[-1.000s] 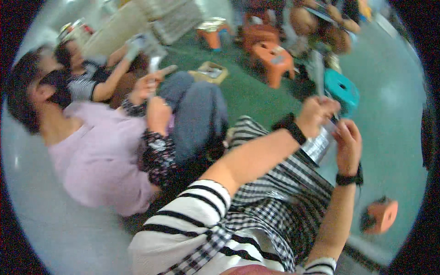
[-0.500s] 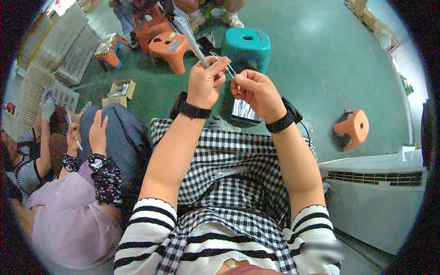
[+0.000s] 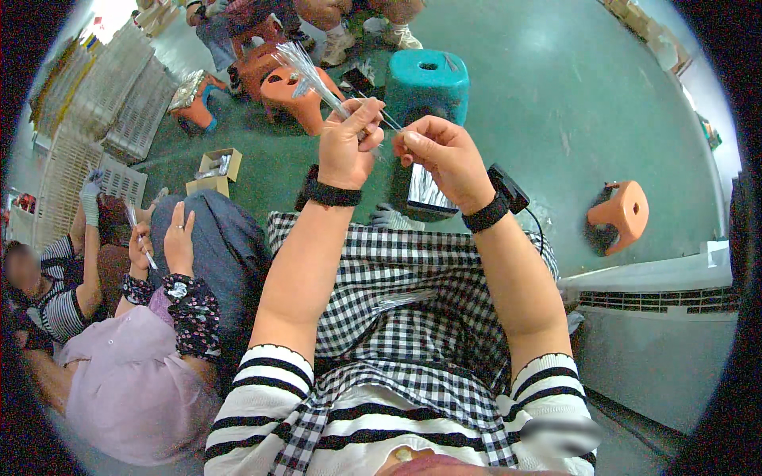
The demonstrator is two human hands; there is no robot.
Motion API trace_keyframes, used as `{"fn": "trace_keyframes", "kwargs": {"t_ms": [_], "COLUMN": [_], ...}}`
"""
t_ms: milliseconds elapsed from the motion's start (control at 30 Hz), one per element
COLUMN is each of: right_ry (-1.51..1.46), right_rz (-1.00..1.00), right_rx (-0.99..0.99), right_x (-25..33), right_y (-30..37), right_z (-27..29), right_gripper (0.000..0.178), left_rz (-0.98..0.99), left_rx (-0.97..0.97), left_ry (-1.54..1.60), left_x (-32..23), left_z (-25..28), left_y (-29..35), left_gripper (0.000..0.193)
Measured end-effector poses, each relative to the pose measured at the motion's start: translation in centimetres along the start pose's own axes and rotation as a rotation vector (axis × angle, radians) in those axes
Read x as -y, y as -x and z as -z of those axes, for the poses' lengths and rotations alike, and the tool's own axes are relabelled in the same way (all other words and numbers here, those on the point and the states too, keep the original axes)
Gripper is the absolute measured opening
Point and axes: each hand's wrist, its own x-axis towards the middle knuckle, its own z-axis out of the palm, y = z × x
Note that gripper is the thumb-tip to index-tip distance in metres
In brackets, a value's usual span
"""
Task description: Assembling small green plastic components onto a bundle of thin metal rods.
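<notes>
My left hand (image 3: 347,147) is closed around a bundle of thin whitish strips (image 3: 308,70), which fan out up and to the left beyond my fist. A few separate strips (image 3: 389,120) slant from the left hand to my right hand (image 3: 444,155), whose thumb and fingers pinch their near ends. Beneath the right hand, a dark open box (image 3: 429,194) holds more pale, shiny strips, partly hidden by the hand. Several more thin strips (image 3: 406,300) lie on the checked apron (image 3: 397,262) over my lap.
A teal stool (image 3: 429,75) stands just ahead, orange stools (image 3: 298,95) to its left. Another orange stool (image 3: 623,214) is at right, near a white cabinet-like unit (image 3: 651,349). Co-workers sit at left, one in a lilac head covering (image 3: 135,381), near a small carton (image 3: 226,166) and crates (image 3: 119,95).
The bundle in my left hand now leans further left, and that hand has moved slightly left. My right hand still pinches the separate strips. The whole view has shifted a little.
</notes>
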Motion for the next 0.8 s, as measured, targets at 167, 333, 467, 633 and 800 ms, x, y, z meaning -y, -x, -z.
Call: {"fn": "trace_keyframes", "kwargs": {"t_ms": [167,333,467,633,800], "right_ry": [0.086,0.034,-0.062,-0.061,0.053], "right_rz": [-0.195,-0.162,-0.222,-0.283,-0.245], "right_rx": [-0.048,-0.029,-0.069,-0.003,-0.002], "right_x": [0.3,0.5,0.2,-1.2,-1.7], "right_y": [-0.1,0.6,0.5,0.2,0.0], "right_z": [0.4,0.9,-1.6,0.2,1.5], "right_gripper": [0.012,0.01,0.013,0.014,0.014], "left_rz": [-0.165,0.0,-0.044,-0.043,-0.039], "left_rx": [0.037,0.034,0.053,0.05,0.064], "left_ry": [-0.333,-0.126,-0.098,-0.053,-0.069], "left_x": [0.3,-0.2,0.1,0.1,0.3], "left_z": [0.1,-1.1,-0.6,-0.4,-0.3], "left_y": [0.5,0.8,0.9,0.7,0.5], "left_gripper": [0.009,0.009,0.012,0.013,0.014]}}
